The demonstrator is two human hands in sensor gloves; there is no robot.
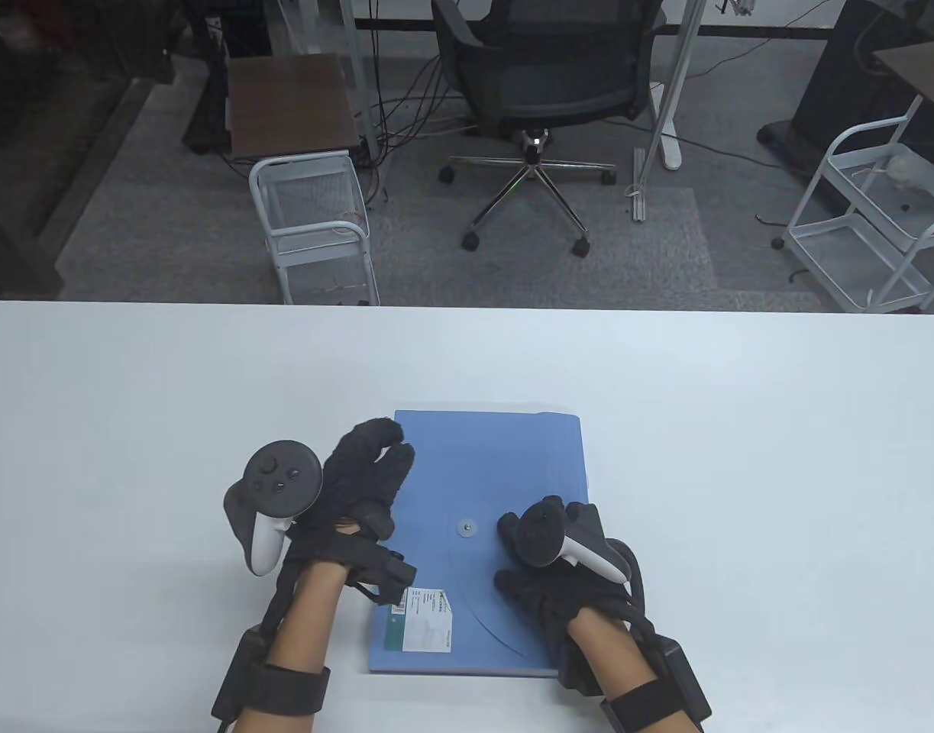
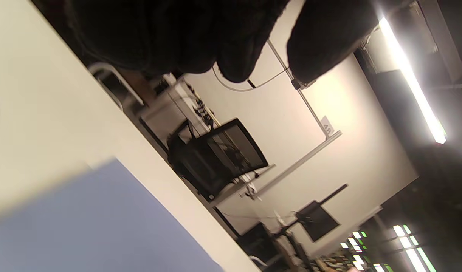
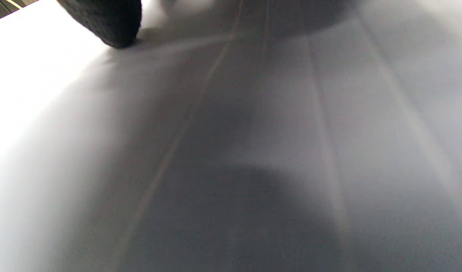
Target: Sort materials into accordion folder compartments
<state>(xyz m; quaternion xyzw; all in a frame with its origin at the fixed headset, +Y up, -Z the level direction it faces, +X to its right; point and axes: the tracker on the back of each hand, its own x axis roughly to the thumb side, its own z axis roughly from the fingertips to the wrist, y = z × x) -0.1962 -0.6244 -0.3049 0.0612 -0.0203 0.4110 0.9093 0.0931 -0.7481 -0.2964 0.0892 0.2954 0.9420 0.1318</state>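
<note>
A closed blue accordion folder [image 1: 497, 466] lies flat on the white table [image 1: 741, 427] near the front edge. Its rounded flap is down, with a white button clasp [image 1: 466, 525] and a white label [image 1: 423, 619] near its front left corner. My left hand [image 1: 371, 466] hovers at the folder's left edge with fingers loosely curled, holding nothing. My right hand [image 1: 539, 569] rests palm down on the folder's right front part. In the left wrist view the folder [image 2: 91, 226] is a blue blur. The right wrist view shows a blurred grey surface and one fingertip [image 3: 110, 20].
Beyond the table's far edge stand an office chair [image 1: 547, 84], a white wire cart [image 1: 314, 221] at left, and another white cart [image 1: 871, 214] at right. No loose materials show on the table.
</note>
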